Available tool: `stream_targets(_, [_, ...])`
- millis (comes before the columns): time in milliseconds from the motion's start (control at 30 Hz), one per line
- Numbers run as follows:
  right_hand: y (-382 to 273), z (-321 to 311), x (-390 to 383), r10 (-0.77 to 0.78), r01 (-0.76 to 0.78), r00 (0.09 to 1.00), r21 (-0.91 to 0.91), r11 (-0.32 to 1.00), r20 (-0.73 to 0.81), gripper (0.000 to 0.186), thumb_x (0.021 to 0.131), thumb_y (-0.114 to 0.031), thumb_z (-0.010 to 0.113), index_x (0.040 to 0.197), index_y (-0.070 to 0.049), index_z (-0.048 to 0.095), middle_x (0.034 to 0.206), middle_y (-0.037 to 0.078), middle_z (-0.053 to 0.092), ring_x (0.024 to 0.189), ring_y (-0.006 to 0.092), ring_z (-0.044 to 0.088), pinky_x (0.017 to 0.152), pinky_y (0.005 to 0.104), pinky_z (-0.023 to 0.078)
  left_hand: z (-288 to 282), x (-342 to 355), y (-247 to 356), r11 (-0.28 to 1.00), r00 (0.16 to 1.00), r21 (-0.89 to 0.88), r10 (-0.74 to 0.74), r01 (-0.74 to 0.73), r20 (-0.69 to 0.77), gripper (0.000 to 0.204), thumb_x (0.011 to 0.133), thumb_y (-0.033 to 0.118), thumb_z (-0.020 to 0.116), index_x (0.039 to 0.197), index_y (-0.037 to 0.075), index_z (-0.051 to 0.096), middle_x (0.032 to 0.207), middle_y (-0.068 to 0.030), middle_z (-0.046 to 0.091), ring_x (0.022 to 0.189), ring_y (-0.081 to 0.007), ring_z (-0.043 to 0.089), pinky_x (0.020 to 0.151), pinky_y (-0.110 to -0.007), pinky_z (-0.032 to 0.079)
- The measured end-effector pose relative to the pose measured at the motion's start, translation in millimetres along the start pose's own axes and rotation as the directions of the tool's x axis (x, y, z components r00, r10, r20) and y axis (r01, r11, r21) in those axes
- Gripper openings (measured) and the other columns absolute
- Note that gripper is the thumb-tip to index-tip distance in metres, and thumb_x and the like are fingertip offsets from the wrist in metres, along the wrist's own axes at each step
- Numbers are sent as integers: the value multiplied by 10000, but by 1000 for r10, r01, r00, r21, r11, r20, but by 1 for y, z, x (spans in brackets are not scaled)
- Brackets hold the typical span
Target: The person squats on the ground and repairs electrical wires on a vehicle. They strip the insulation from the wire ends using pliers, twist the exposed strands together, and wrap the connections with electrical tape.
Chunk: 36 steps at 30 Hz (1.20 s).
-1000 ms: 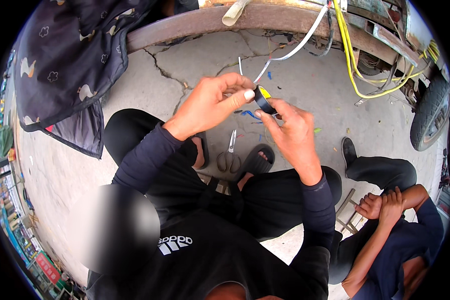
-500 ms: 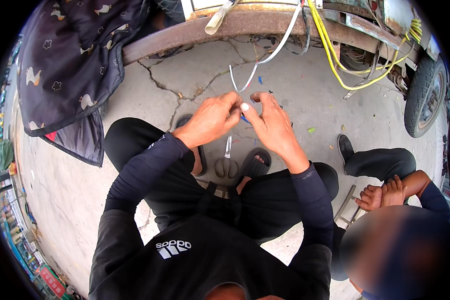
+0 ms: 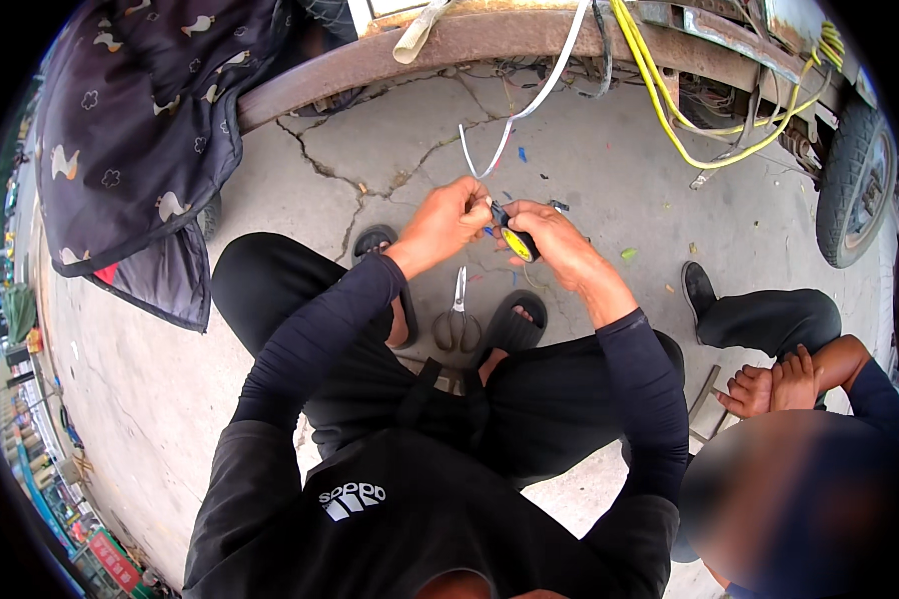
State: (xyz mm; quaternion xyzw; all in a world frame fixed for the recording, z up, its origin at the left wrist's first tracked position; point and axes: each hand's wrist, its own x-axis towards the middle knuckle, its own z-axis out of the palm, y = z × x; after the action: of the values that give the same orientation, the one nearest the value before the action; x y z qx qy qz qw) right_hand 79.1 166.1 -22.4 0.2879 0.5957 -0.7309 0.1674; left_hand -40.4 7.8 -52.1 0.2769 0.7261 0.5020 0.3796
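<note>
My right hand (image 3: 559, 243) is closed on a small roll of black tape (image 3: 519, 244) with a yellow face. A dark strip runs from the roll toward the fingertips of my left hand (image 3: 449, 222). That hand is pinched just left of the roll; the fingers hide what exactly they grip. A white cable (image 3: 546, 92) hangs down from the vehicle frame, and its bent lower part loops just above my left fingers. A bit of blue shows between the two hands. On the ground below them, between my sandalled feet, lie scissors (image 3: 457, 317) with dark handles.
A rusty beam (image 3: 489, 45) crosses the far side, with a yellow cable (image 3: 659, 110) drooping from it. A wheel (image 3: 857, 185) stands at far right. Patterned dark fabric (image 3: 140, 140) hangs at left. Another person's crossed hands (image 3: 777, 382) are at lower right.
The tape roll now shows in my right hand, which has turned and moved slightly right and down. My left hand stays pinched near the cable, shifted slightly.
</note>
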Motion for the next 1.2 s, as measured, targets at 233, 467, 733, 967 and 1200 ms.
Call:
stream_targets(233, [48, -32, 45, -261, 80, 825, -353, 932, -502, 340, 907, -314, 523, 1023, -44, 693, 999, 212, 707, 977, 361, 679, 829, 437, 513, 63, 65, -16, 902, 992, -421, -119, 95, -31, 219, 990, 189, 548, 1051, -19, 578, 891, -77, 663, 773, -144, 667, 679, -310, 571])
stream_targets(467, [30, -108, 68, -342, -49, 564, -444, 895, -751, 283, 902, -280, 583, 1022, -61, 715, 930, 198, 714, 917, 384, 683, 809, 440, 525, 78, 132, -21, 934, 804, 219, 356, -283, -476, 539, 978, 153, 542, 1420, -93, 355, 1459, -336, 355, 1384, -468, 325, 1155, -503, 259])
stream_targets(733, [-1, -90, 112, -345, 25, 700, -462, 887, -625, 277, 871, -268, 614, 1028, -67, 722, 931, 175, 723, 920, 360, 689, 825, 414, 529, 41, 183, -19, 976, 873, -152, -208, 155, -440, 640, 910, 164, 675, 1426, -61, 369, 1325, -240, 560, 1244, -332, 548, 1039, -438, 435])
stream_targets(967, [-2, -99, 156, -341, 77, 800, -479, 874, -494, 275, 868, -253, 635, 1030, -56, 737, 952, 174, 732, 912, 333, 700, 831, 391, 529, -38, 169, -28, 978, 985, -150, -158, 147, -63, 287, 989, 52, 544, 1268, -16, 533, 1054, -78, 640, 935, -145, 617, 830, -277, 512])
stream_targets(1200, [-15, -61, 186, -192, 149, 944, -174, 973, -269, 259, 901, -180, 646, 1091, -20, 718, 1048, 115, 714, 990, 212, 637, 883, 334, 475, -68, 153, -27, 946, 957, -147, -287, 289, 30, 456, 992, 184, 553, 1385, -29, 464, 971, -64, 666, 704, -81, 513, 651, -246, 461])
